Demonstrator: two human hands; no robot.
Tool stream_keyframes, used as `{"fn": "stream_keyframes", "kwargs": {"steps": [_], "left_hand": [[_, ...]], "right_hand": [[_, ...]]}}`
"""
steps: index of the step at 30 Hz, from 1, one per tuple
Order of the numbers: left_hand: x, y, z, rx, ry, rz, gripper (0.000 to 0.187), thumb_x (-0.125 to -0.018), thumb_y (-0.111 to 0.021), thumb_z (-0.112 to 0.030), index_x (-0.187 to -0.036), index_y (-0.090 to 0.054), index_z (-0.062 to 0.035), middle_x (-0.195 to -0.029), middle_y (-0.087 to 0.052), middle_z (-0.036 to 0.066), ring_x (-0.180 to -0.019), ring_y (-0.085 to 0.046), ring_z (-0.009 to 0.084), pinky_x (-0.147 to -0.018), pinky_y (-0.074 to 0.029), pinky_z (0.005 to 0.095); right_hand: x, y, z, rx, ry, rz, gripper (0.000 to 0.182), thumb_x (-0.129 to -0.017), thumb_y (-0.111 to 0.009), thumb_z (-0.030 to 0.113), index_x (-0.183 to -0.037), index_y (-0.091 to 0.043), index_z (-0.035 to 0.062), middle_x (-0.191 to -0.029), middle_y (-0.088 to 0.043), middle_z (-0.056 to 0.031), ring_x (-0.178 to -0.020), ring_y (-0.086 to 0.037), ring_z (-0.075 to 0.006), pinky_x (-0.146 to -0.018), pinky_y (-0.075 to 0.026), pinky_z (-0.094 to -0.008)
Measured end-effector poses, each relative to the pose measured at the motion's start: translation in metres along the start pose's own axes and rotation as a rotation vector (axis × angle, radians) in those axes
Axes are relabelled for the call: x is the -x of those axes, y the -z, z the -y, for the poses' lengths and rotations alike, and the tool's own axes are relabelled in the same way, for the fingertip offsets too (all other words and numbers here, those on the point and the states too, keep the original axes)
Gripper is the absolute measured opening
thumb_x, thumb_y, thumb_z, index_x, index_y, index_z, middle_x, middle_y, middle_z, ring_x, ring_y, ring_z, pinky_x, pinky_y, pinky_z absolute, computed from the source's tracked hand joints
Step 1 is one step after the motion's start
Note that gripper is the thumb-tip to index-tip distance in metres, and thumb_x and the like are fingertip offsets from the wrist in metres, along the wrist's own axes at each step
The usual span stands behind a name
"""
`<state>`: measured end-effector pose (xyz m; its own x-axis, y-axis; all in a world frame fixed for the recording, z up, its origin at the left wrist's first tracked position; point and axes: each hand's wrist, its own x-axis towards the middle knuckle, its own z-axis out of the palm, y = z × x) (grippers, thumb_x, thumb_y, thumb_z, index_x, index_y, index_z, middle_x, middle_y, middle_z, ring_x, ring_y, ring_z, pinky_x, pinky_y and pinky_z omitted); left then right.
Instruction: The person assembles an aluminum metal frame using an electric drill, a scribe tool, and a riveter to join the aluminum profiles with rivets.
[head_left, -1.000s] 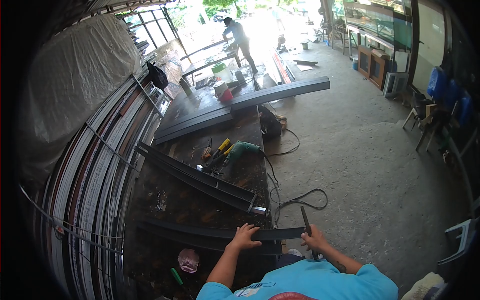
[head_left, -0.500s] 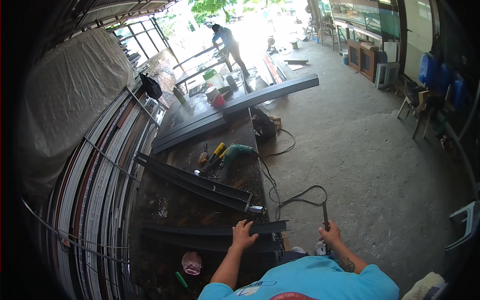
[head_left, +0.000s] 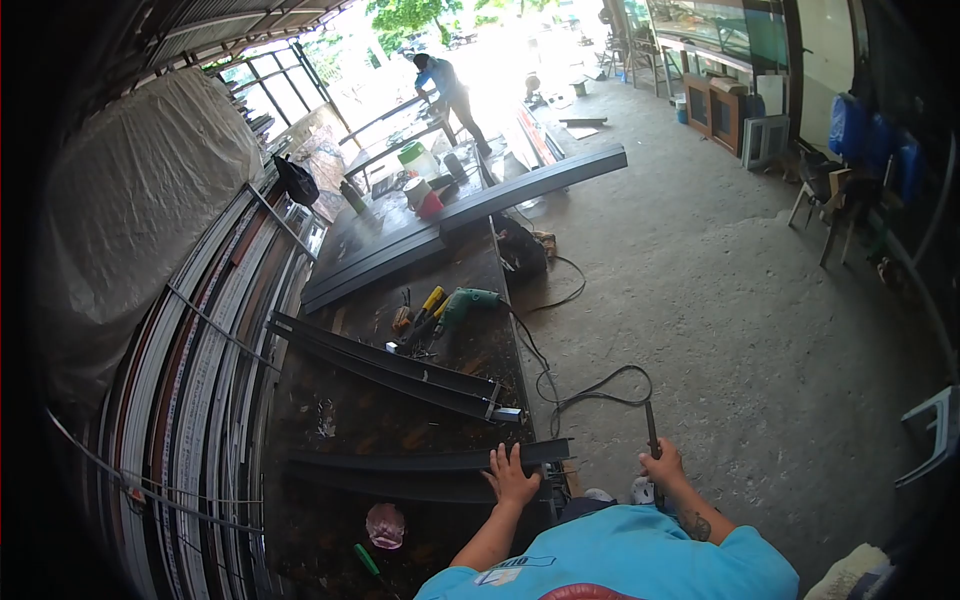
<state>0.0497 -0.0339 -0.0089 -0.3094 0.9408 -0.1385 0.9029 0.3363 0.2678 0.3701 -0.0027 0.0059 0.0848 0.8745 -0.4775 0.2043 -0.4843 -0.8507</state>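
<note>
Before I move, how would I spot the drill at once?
Find the long dark workbench. Near its right edge lies a green power drill trailing a dark cord. The tools just beside it have yellow handles; the drill's body is green.

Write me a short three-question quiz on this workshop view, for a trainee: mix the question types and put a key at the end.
1. What does the right hand hold?
A) a green drill
B) a slim dark rod
C) a pink wrapper

2. True or false: the left hand is spread over a dark bar, near the bar's end.

3. Put these in order, nearest to the camera wearer first: green drill, other person, round pink item.

Key: 1 B; 2 true; 3 round pink item, green drill, other person.
</note>
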Motion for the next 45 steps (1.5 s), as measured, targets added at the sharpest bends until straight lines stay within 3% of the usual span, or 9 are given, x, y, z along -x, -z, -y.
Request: {"fn": "stream_keyframes", "kwargs": {"steps": [11, 21, 24, 27, 29, 33, 36, 43, 45], "left_hand": [[0.021, 0.016, 0.051, -0.074, -0.139, -0.014, 0.065, -0.081, -0.065, -0.037, -0.139, -0.042, -0.019, -0.151, -0.029, 0.014, -0.143, -0.019, 0.0348, -0.11, -0.007, 0.0692], [0.035, 0.023, 0.09, -0.082, -0.162, -0.006, 0.07, -0.07, -0.064, -0.024, -0.137, -0.042, -0.0178, -0.15, -0.03, 0.013, -0.143, -0.019, 0.0352, -0.11, -0.007, 0.0685], [0.034, 0.023, 0.084, -0.148, -0.134, -0.002, 0.071, -0.071, -0.07, -0.032, -0.135, -0.043, -0.0175, -0.149, -0.03, 0.014, -0.143, -0.019, 0.0352, -0.111, -0.009, 0.0672], [0.027, 0.022, 0.063, -0.077, -0.123, -0.121, 0.076, -0.069, -0.077, -0.042, -0.133, -0.044, -0.0169, -0.148, -0.03, 0.014, -0.142, -0.021, 0.0354, -0.111, -0.012, 0.0656], [0.016, 0.022, 0.047, 0.033, -0.233, -0.117, 0.082, -0.066, -0.078, -0.05, -0.133, -0.043, -0.0188, -0.148, -0.027, 0.014, -0.142, -0.02, 0.0329, -0.111, -0.01, 0.0664], [-0.005, 0.028, 0.033, -0.064, -0.307, -0.006, 0.078, -0.062, -0.081, -0.049, -0.128, -0.053, -0.0195, -0.138, -0.043, 0.011, -0.136, -0.033, 0.031, -0.11, -0.014, 0.0667], [-0.019, 0.029, 0.031, -0.005, -0.255, -0.023, 0.075, -0.062, -0.081, -0.049, -0.126, -0.057, -0.0187, -0.128, -0.052, 0.008, -0.13, -0.041, 0.0283, -0.11, -0.019, 0.0647], [-0.033, 0.031, 0.014, 0.092, -0.267, -0.091, 0.078, -0.063, -0.075, -0.062, -0.122, -0.06, -0.0136, -0.125, -0.053, 0.008, -0.127, -0.041, 0.0276, -0.11, -0.023, 0.0542], [-0.032, 0.027, 0.011, 0.117, -0.246, -0.096, 0.073, -0.069, -0.07, -0.064, -0.119, -0.062, -0.0121, -0.126, -0.053, 0.009, -0.128, -0.041, 0.0276, -0.11, -0.02, 0.0539]], "right_hand": [[0.006, 0.005, 0.001, -0.004, 0.013, -0.002, 0.036, -0.082, -0.067, 0.013, -0.115, -0.056, 0.0024, -0.079, -0.066, -0.0094, -0.063, -0.068, -0.0166, -0.054, -0.053, -0.0305], [0.002, 0.006, -0.01, -0.026, 0.013, -0.024, 0.036, -0.083, -0.068, 0.016, -0.115, -0.057, 0.002, -0.079, -0.066, -0.0087, -0.063, -0.067, -0.0164, -0.052, -0.053, -0.0299], [0.0, 0.005, -0.011, -0.021, 0.022, -0.026, 0.034, -0.084, -0.067, 0.018, -0.113, -0.058, 0.0017, -0.076, -0.065, -0.0082, -0.061, -0.067, -0.0166, -0.051, -0.053, -0.0304], [-0.001, 0.005, -0.009, 0.031, -0.013, 0.044, 0.045, -0.087, -0.065, 0.018, -0.127, -0.052, -0.0004, -0.086, -0.065, -0.0114, -0.064, -0.066, -0.0178, -0.054, -0.054, -0.031], [-0.003, 0.001, -0.011, 0.023, -0.009, 0.016, 0.038, -0.086, -0.065, 0.021, -0.117, -0.058, 0.0019, -0.072, -0.062, -0.0066, -0.058, -0.065, -0.0162, -0.05, -0.052, -0.03], [-0.007, 0.0, -0.013, 0.014, -0.023, 0.041, 0.04, -0.089, -0.062, 0.023, -0.124, -0.056, 0.0036, -0.073, -0.063, -0.0061, -0.059, -0.065, -0.0155, -0.05, -0.051, -0.0289], [-0.015, 0.001, -0.023, -0.056, -0.111, 0.13, 0.046, -0.096, -0.051, 0.022, -0.14, -0.044, 0.0088, -0.089, -0.067, -0.0113, -0.063, -0.065, -0.0178, -0.051, -0.052, -0.0305], [-0.022, -0.004, -0.035, 0.067, -0.27, 0.169, 0.045, -0.099, -0.048, 0.024, -0.141, -0.043, 0.0104, -0.09, -0.067, -0.0108, -0.066, -0.064, -0.017, -0.054, -0.052, -0.0301], [-0.022, -0.008, -0.025, 0.093, -0.296, 0.208, 0.045, -0.099, -0.048, 0.026, -0.141, -0.043, 0.0113, -0.091, -0.067, -0.0107, -0.066, -0.063, -0.0167, -0.055, -0.052, -0.0297]]}}
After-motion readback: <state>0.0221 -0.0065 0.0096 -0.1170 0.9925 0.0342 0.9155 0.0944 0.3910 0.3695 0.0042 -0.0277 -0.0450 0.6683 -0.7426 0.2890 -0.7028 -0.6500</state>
